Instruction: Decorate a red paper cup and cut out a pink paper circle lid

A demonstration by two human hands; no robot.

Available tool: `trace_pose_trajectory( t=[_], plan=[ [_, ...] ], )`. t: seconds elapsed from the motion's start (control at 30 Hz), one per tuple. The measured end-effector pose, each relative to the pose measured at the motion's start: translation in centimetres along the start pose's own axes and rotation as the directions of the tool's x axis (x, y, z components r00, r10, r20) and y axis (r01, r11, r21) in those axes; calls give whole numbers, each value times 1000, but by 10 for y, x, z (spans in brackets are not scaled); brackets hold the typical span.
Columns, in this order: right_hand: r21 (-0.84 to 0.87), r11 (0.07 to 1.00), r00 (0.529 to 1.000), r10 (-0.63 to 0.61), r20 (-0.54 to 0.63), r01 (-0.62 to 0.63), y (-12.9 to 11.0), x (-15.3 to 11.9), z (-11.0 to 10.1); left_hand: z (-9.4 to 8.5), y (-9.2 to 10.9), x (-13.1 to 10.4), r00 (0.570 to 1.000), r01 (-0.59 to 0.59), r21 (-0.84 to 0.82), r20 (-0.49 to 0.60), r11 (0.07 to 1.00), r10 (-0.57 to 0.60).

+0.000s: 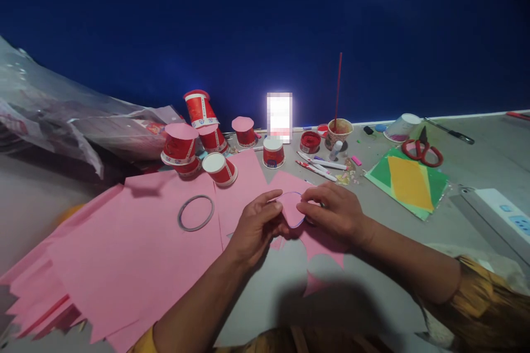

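A small rounded pink paper piece (292, 210) with a blue line along its edge is held between both hands, above the grey table. My left hand (259, 223) pinches its left side between thumb and fingers. On the right edge, my right hand (333, 210) has its fingers closed on the same piece; what lies under that palm is hidden. Pink paper scraps with curved cuts (325, 251) lie beneath the hands. To the left, a grey ring (196, 213) rests on large pink sheets (165, 265).
Red paper cups (180, 149) stand at the back left, near plastic bags (74, 116). Markers (325, 164), a red jar (310, 142) and a cup with a stick (340, 133) sit behind the hands. Red-handled scissors (422, 153) lie on green paper (379, 174); a power strip (505, 212) is far right.
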State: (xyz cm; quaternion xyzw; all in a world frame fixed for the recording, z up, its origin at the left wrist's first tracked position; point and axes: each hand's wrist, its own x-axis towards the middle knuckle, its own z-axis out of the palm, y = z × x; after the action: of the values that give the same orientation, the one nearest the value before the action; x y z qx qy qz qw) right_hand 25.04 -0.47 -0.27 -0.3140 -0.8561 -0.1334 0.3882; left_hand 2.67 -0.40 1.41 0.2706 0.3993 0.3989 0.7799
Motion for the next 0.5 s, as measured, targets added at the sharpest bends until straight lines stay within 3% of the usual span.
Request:
trace_pose_trajectory(
  t=[0.23,0.5],
  plan=[
    [38,999,999,-33,-30,34,-2,0,4,7,-1,-2,996,-51,-52,74,997,55],
    [267,944,981,189,44,-194,-7,-5,10,4,-14,4,999,-49,57,-19,997,50]
  ],
)
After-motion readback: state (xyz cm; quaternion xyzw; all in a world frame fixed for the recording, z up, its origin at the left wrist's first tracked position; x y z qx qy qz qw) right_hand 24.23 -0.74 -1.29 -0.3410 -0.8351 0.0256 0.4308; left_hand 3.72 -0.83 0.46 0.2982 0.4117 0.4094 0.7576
